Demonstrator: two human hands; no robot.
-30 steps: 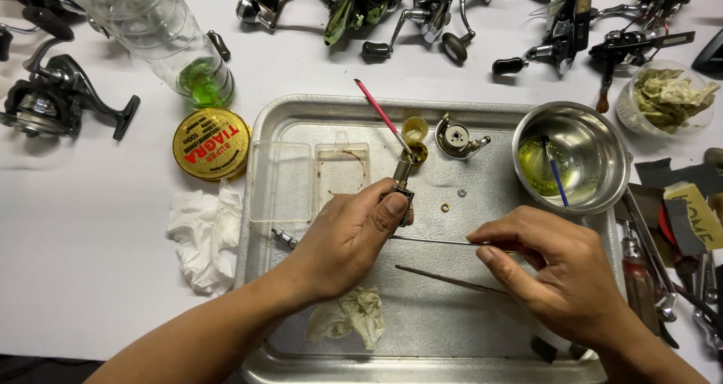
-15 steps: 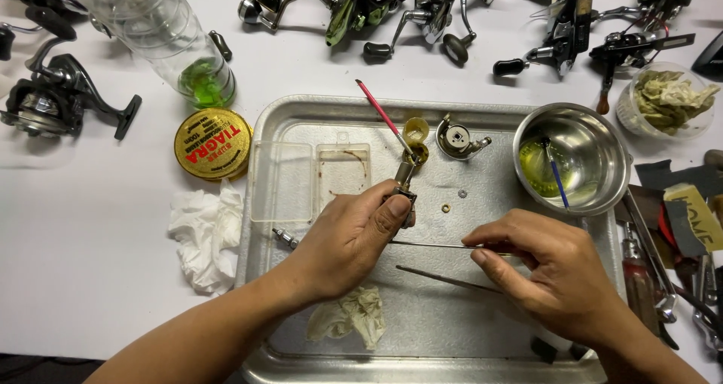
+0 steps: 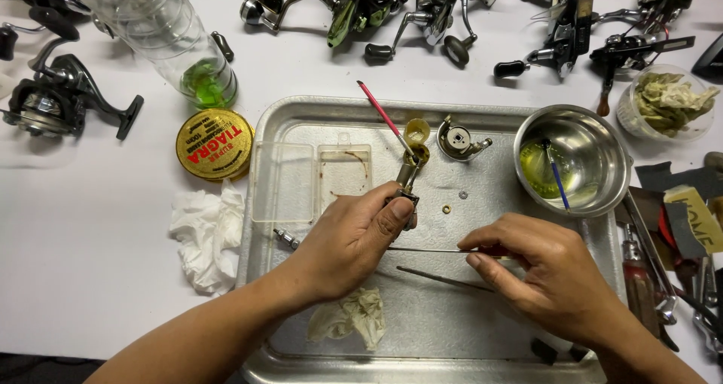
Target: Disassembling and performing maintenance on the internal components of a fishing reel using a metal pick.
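Down near the front edge of the metal tray (image 3: 301, 120) lies a crumpled rag (image 3: 350, 316). Just above it the two hands work over the tray. The left hand (image 3: 350, 237) has its fingers curled tight around a small metal part (image 3: 407, 181) that stands up out of the fist, with the thumb pressed on it. The right hand (image 3: 546, 267) pinches the end of a thin metal rod (image 3: 425, 250) between thumb and fingers, and the rod's other end reaches the left hand. A second thin rod (image 3: 444, 280) lies flat on the tray just below.

Farther back on the tray are a clear plastic box (image 3: 312, 181), a pink stick (image 3: 384, 117) and a shiny steel bowl (image 3: 574, 160) with green liquid in it. A white tissue (image 3: 203, 233) and a round yellow tin (image 3: 215, 143) sit left of the tray. Fishing reels (image 3: 422, 7) line the far side of the table
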